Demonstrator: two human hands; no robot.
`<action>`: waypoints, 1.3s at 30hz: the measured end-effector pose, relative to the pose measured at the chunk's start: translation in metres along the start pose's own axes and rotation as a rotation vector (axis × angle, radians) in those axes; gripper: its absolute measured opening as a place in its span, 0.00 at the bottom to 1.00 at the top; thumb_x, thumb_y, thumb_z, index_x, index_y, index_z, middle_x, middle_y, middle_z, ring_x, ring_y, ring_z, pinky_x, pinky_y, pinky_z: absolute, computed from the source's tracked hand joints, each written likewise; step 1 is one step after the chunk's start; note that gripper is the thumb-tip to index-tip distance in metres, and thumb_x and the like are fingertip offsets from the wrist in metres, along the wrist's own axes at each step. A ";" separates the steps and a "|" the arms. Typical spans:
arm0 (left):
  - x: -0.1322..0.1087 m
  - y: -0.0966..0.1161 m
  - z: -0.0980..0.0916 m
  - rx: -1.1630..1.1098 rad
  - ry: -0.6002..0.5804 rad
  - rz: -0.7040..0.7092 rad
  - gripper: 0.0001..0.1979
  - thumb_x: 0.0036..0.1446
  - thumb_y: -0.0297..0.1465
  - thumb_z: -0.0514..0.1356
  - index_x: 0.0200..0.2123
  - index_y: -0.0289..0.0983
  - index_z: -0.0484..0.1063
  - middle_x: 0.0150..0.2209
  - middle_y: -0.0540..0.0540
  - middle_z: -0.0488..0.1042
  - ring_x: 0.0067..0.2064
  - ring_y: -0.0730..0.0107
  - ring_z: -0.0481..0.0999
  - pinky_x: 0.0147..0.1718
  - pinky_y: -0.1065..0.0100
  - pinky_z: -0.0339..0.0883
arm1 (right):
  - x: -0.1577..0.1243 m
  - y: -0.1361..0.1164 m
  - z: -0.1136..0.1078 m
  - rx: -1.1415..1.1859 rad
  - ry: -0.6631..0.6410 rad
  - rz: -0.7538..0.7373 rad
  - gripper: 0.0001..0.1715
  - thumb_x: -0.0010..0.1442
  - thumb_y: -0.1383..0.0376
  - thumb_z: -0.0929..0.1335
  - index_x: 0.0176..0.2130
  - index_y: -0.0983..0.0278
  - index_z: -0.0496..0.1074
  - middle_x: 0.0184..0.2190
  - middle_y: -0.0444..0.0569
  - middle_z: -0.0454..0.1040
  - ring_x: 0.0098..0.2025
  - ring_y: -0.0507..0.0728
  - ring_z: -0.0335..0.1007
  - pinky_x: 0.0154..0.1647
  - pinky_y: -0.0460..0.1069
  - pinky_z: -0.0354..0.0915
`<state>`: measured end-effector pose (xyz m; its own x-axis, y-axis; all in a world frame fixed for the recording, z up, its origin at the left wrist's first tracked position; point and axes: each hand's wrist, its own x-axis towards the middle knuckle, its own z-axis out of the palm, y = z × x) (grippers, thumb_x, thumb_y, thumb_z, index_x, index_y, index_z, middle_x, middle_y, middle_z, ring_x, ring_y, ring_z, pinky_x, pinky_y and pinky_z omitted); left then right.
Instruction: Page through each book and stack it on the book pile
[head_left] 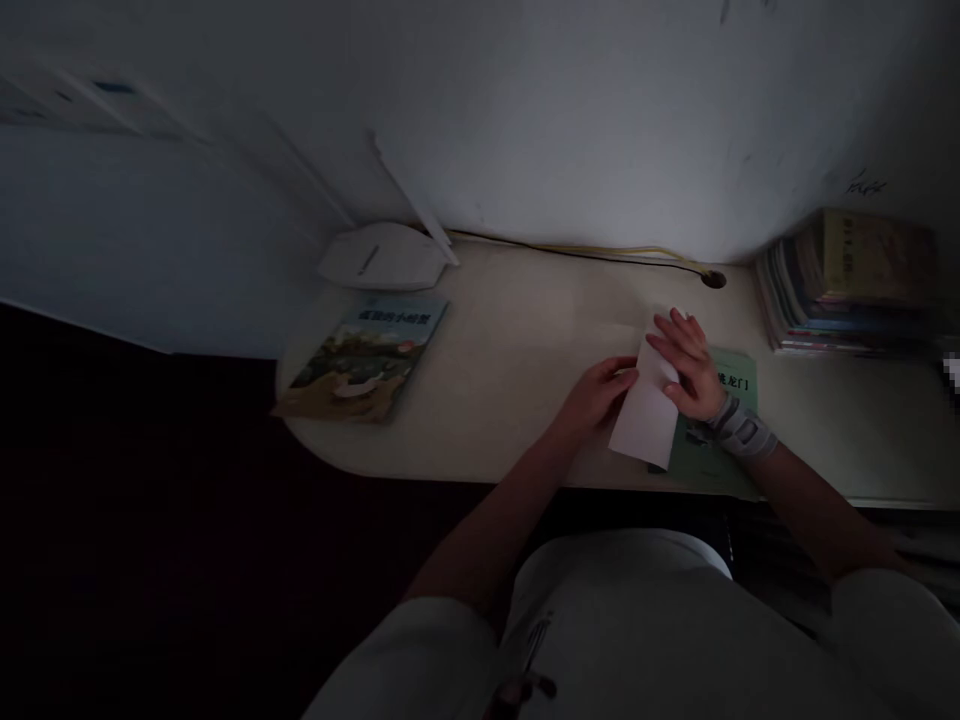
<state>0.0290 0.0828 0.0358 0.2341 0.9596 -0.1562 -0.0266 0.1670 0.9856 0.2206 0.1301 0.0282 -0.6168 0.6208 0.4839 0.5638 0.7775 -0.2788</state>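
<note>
A white sheet of paper (646, 418), narrow and seemingly folded, is held tilted above the desk. My left hand (600, 392) pinches its left edge, thumb on top and the other fingers partly hidden. Against the paper's right side rests my right hand (691, 368), its fingers stretched out and the thumb touching the sheet. A grey band circles that wrist. Below the paper and right hand lies a green book (716, 455), partly covered by them.
A picture book (367, 360) lies at the desk's (480, 420) rounded left end. Behind it sits a white router (386, 255) with upright antennas. Cables (600, 250) run along the wall to a hole (713, 280). A stack of books (847, 290) stands at the right.
</note>
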 end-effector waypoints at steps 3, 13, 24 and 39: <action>0.000 -0.014 -0.002 0.465 0.164 0.141 0.20 0.59 0.35 0.53 0.53 0.31 0.67 0.46 0.36 0.74 0.46 0.59 0.75 0.46 0.58 0.68 | 0.001 -0.001 0.000 0.081 -0.073 -0.097 0.29 0.59 0.48 0.58 0.49 0.61 0.73 0.52 0.53 0.72 0.63 0.64 0.54 0.64 0.66 0.38; -0.008 -0.032 -0.008 1.463 0.162 0.074 0.37 0.62 0.48 0.43 0.64 0.25 0.49 0.65 0.29 0.50 0.67 0.42 0.46 0.62 0.47 0.42 | 0.001 -0.001 -0.007 0.189 -0.181 -0.182 0.16 0.59 0.53 0.65 0.35 0.60 0.76 0.36 0.47 0.79 0.44 0.57 0.73 0.63 0.64 0.43; -0.009 -0.030 -0.010 1.383 0.160 0.082 0.41 0.60 0.53 0.44 0.64 0.26 0.48 0.65 0.29 0.51 0.67 0.44 0.46 0.62 0.47 0.42 | 0.012 -0.004 -0.003 0.171 -0.226 -0.214 0.17 0.60 0.53 0.64 0.34 0.62 0.75 0.36 0.48 0.79 0.42 0.56 0.74 0.62 0.62 0.44; -0.009 -0.026 -0.008 1.408 0.137 0.040 0.37 0.62 0.45 0.47 0.65 0.25 0.47 0.65 0.30 0.51 0.67 0.44 0.46 0.62 0.47 0.42 | 0.004 -0.057 -0.021 -0.118 -0.390 -0.197 0.26 0.60 0.49 0.63 0.46 0.66 0.73 0.51 0.58 0.72 0.56 0.64 0.64 0.61 0.66 0.47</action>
<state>0.0195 0.0718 0.0115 0.1589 0.9859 -0.0517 0.9657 -0.1443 0.2157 0.1971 0.0865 0.0634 -0.8666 0.4716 0.1629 0.4600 0.8816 -0.1057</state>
